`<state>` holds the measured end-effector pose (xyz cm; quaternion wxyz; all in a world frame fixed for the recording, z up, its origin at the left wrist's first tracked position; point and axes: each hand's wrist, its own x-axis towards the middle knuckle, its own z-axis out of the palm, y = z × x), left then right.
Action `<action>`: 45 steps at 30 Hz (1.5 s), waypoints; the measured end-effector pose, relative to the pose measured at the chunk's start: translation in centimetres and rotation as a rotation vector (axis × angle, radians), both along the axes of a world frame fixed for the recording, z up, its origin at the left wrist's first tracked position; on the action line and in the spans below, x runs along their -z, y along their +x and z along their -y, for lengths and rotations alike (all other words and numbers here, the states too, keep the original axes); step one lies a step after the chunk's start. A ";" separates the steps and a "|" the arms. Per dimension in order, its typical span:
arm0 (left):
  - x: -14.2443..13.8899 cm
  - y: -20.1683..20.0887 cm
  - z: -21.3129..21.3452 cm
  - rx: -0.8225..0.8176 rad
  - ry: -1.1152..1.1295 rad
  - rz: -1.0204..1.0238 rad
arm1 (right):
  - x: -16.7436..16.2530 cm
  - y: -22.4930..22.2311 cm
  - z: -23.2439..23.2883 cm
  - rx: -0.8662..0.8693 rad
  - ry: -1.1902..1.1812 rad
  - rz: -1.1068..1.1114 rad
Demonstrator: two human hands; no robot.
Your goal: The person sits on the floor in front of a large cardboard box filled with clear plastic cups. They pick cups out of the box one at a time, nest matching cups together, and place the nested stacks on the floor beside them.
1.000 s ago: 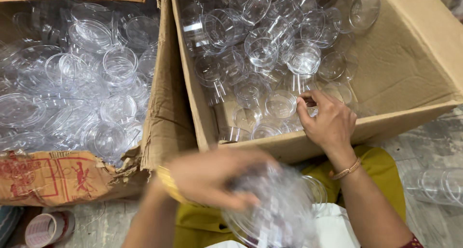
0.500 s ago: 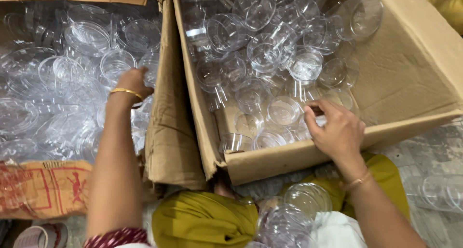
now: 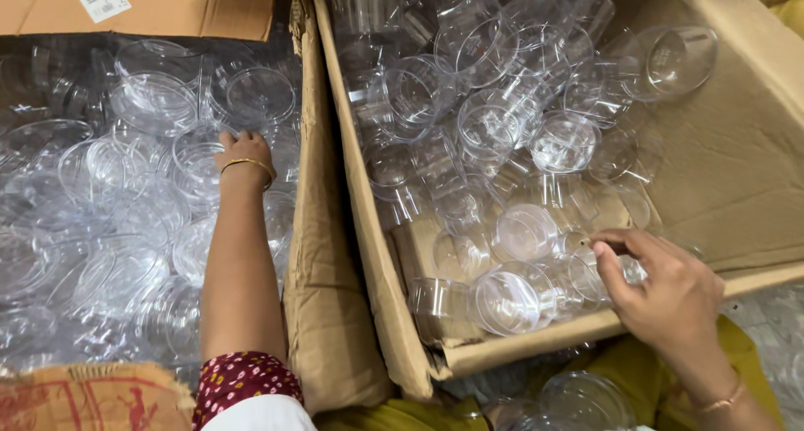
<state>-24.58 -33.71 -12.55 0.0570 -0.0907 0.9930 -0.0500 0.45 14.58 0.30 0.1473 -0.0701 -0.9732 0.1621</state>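
My left hand [image 3: 243, 150], a gold bangle on its wrist, reaches deep into the left cardboard box [image 3: 311, 255] and rests fingers-down among several clear plastic lids [image 3: 151, 104]; its fingertips are hidden. My right hand [image 3: 666, 293] is at the near side of the right cardboard box [image 3: 737, 171]. Its thumb and fingers pinch the rim of a clear plastic cup [image 3: 586, 273]. Several more clear cups [image 3: 481, 129] lie loosely heaped in that box.
A stack of clear cups [image 3: 586, 402] lies in my lap on yellow cloth [image 3: 402, 416]. The two boxes stand side by side with their walls touching. A torn printed carton flap [image 3: 92, 397] is at the near left.
My left hand has left the cup stack in my lap, swung into the left box and pushed further in among the lids. My right hand stays at the right box's near side.
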 end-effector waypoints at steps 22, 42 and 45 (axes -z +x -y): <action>2.6 -2.3 -2.0 0.120 -0.015 0.099 | 0.6 0.1 -0.2 -0.091 0.063 -0.075; 1.2 5.5 -2.1 0.388 -0.012 0.027 | 0.9 0.5 -0.8 -0.113 0.022 -0.111; -0.5 8.8 -1.3 0.351 0.115 0.045 | 1.1 0.6 -1.1 -0.163 0.013 -0.149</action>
